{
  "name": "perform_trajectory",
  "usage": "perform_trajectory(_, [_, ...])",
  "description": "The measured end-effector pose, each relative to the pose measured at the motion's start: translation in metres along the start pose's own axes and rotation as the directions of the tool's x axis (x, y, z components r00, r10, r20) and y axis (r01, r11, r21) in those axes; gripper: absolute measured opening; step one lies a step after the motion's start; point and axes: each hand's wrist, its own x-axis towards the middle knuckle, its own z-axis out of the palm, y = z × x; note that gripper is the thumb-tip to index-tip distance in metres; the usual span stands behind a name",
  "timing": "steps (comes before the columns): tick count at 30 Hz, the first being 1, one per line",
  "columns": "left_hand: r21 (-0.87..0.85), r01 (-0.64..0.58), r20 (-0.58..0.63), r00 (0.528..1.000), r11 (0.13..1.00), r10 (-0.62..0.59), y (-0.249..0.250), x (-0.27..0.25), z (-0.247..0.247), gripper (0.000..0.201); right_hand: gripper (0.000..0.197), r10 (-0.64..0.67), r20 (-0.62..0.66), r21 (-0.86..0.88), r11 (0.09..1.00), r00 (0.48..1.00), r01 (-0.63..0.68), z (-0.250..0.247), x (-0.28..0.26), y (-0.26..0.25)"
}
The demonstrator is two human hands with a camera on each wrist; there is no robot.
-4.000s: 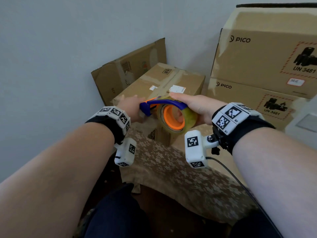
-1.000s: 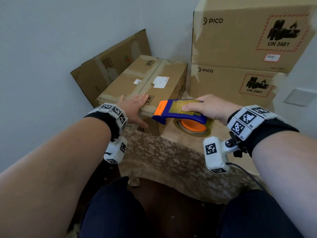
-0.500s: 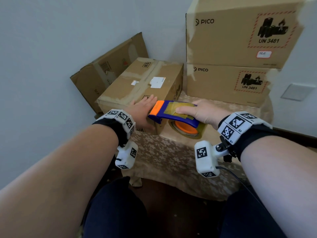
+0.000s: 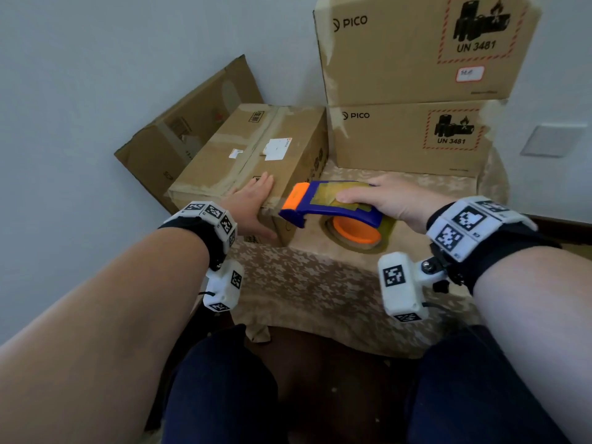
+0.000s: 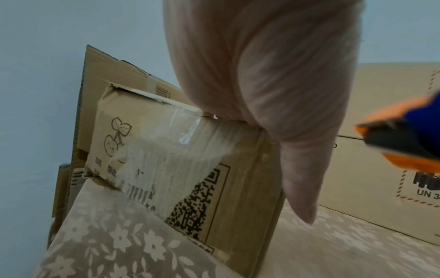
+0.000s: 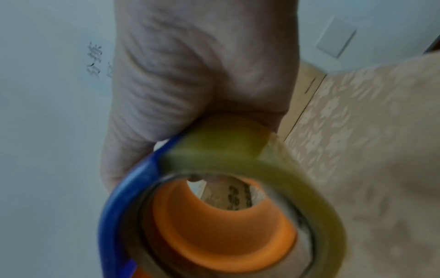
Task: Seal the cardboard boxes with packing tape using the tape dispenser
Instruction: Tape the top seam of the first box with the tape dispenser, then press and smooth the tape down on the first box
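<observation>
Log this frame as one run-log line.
left hand: flat on small box | right hand: grips tape dispenser beside box corner | taping: not visible

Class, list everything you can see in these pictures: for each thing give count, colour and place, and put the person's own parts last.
Small cardboard box: one, brown, taped, on the table's left.
PICO boxes: two, brown, stacked at the back right.
Flattened carton: one, brown, leaning on the wall behind the small box.
Tape dispenser: one, blue and orange, at the small box's near corner.
Tablecloth: one, beige, floral, covering the table.
Wall plate: one, white, on the right wall.
Left hand: flat on the small box.
Right hand: grips the dispenser.
</observation>
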Motion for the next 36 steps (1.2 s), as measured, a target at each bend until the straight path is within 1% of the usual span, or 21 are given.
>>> perform_trajectory(1, [0.004,-0.001,0.002,1.000,1.000,0.001,0.001,0.001,0.000,0.126,0.042,0.013,0.001,0.001,1.000,1.000,-0.013,-0.006,-0.003,0.004])
perform_trajectory(2, [0.005,-0.001,0.004,1.000,1.000,0.001,0.001,0.001,-0.001,0.126,0.043,0.021,0.001,0.001,1.000,1.000,-0.021,-0.009,-0.004,0.008])
perform_trajectory(4, [0.001,0.001,0.010,1.000,1.000,-0.001,0.001,0.002,-0.001,0.127,0.053,0.026,0.003,-0.030,0.999,1.000,-0.026,-0.010,-0.003,0.011])
perform_trajectory(5, [-0.001,0.004,0.012,1.000,1.000,-0.004,0.001,0.001,-0.001,0.127,0.055,0.027,0.007,-0.052,0.998,1.000,-0.027,-0.008,-0.002,0.011])
perform_trajectory(8, [0.004,0.014,0.018,1.000,1.000,-0.014,0.000,0.001,-0.001,0.128,0.043,0.043,0.014,-0.120,0.992,0.999,-0.041,-0.003,0.001,0.007])
perform_trajectory(14, [-0.033,0.009,0.087,0.996,0.999,-0.006,-0.003,0.002,-0.006,0.128,0.043,0.095,0.059,-0.197,0.977,0.994,-0.081,0.006,0.013,0.001])
perform_trajectory(17, [-0.107,0.015,0.167,0.986,0.994,0.003,-0.006,0.005,-0.012,0.118,0.047,0.119,0.055,-0.262,0.960,0.991,-0.101,0.013,0.021,-0.003])
perform_trajectory(19, [-0.193,0.035,0.222,0.975,0.981,0.009,-0.006,0.006,-0.018,0.111,0.049,0.136,0.051,-0.290,0.950,0.989,-0.116,0.017,0.025,-0.006])
perform_trajectory(21, [-0.292,0.066,0.248,0.969,0.954,0.009,-0.004,0.005,-0.024,0.104,0.049,0.149,0.058,-0.315,0.941,0.987,-0.124,0.020,0.029,-0.012])
perform_trajectory(23, [-0.343,0.101,0.247,0.969,0.934,-0.014,0.000,0.006,-0.024,0.096,0.050,0.153,0.064,-0.354,0.927,0.986,-0.121,0.022,0.032,-0.019])
perform_trajectory(24, [-0.325,0.113,0.241,0.970,0.939,-0.034,0.002,0.008,-0.022,0.089,0.051,0.150,0.057,-0.359,0.926,0.987,-0.120,0.024,0.034,-0.022])
perform_trajectory(26, [-0.230,0.126,0.205,0.976,0.965,-0.078,0.006,0.011,-0.017,0.077,0.050,0.146,0.030,-0.340,0.932,0.989,-0.127,0.027,0.039,-0.030])
perform_trajectory(28, [-0.164,0.138,0.155,0.981,0.977,-0.112,0.008,0.014,-0.012,0.073,0.047,0.157,0.015,-0.302,0.942,0.988,-0.145,0.028,0.044,-0.036])
perform_trajectory(30, [-0.133,0.139,0.119,0.985,0.981,-0.123,0.009,0.014,-0.009,0.072,0.041,0.161,0.008,-0.258,0.954,0.987,-0.153,0.029,0.045,-0.037])
perform_trajectory(32, [-0.110,0.128,0.103,0.988,0.986,-0.117,0.009,0.013,-0.007,0.069,0.037,0.174,-0.008,-0.332,0.928,0.985,-0.167,0.033,0.046,-0.028])
perform_trajectory(34, [-0.102,0.128,0.091,0.989,0.987,-0.118,0.010,0.013,-0.006,0.066,0.038,0.188,-0.021,-0.412,0.893,0.982,-0.180,0.037,0.047,-0.013])
perform_trajectory(35, [-0.102,0.132,0.080,0.989,0.986,-0.124,0.011,0.013,-0.005,0.065,0.033,0.192,-0.025,-0.397,0.899,0.981,-0.185,0.037,0.048,-0.007])
perform_trajectory(36, [-0.101,0.137,0.067,0.989,0.985,-0.131,0.012,0.013,-0.005,0.065,0.024,0.194,-0.038,-0.348,0.917,0.980,-0.195,0.034,0.049,-0.003])
